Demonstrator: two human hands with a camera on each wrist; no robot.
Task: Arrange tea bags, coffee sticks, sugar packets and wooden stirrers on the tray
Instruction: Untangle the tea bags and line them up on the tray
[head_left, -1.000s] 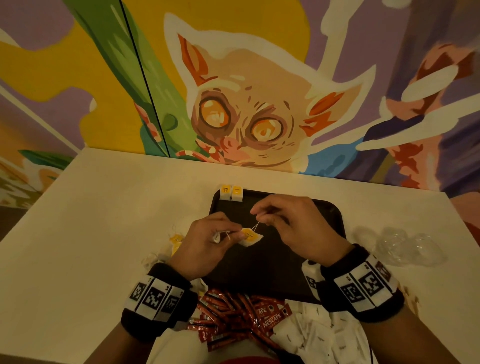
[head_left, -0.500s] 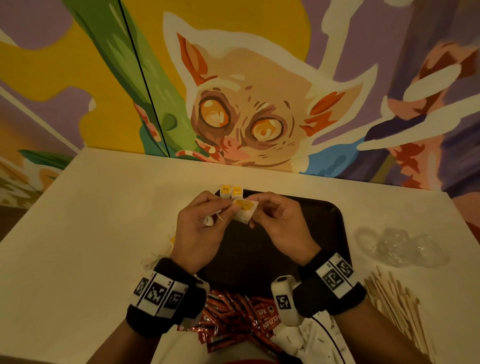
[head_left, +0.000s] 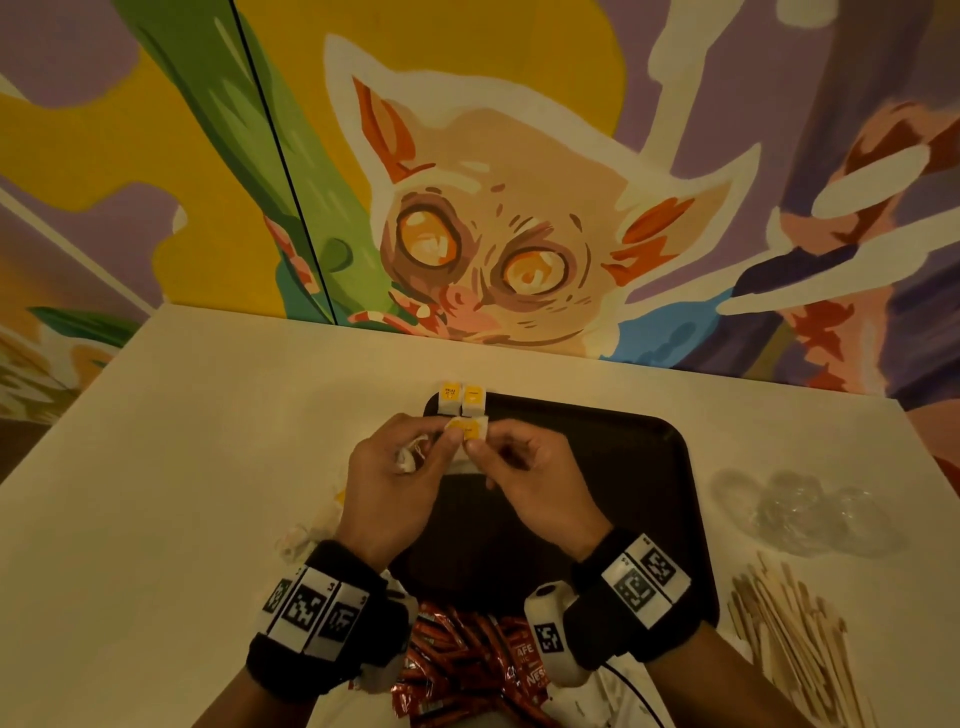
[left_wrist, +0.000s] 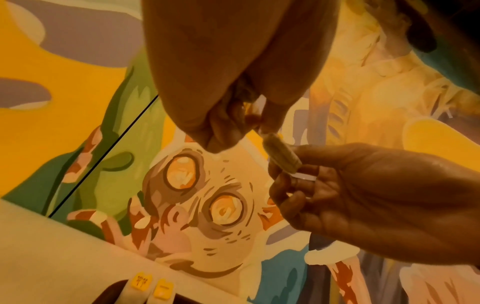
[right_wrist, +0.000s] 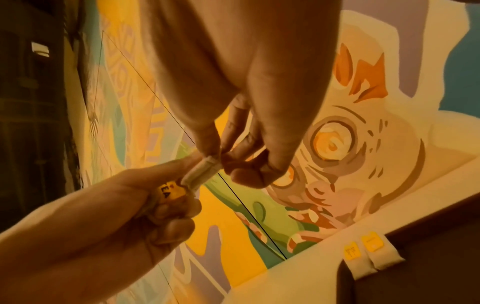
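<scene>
hands meet at the upper left corner of the tray (head_left: 665, 519), both pinching one tea bag (head_left: 470, 430) between them. the left hand (head_left: 395, 488) grips its left edge with thumb and forefinger, string and tag bunched in the curled fingers; the right hand (head_left: 530, 483) grips the right edge. the bag hangs just below the two placed bags (head_left: 461, 399), which lie side by side across the tray's top rim, yellow labels up. to do this step well, i'd say: flatten the bag, tuck the string under, and set it in line with the pair — label up, edges parallel. coffee sticks (head_left: 467, 665) wait at lower centre of the counter (head_left: 208, 441), stirrers (head_left: 795, 639) at lower right.
</scene>
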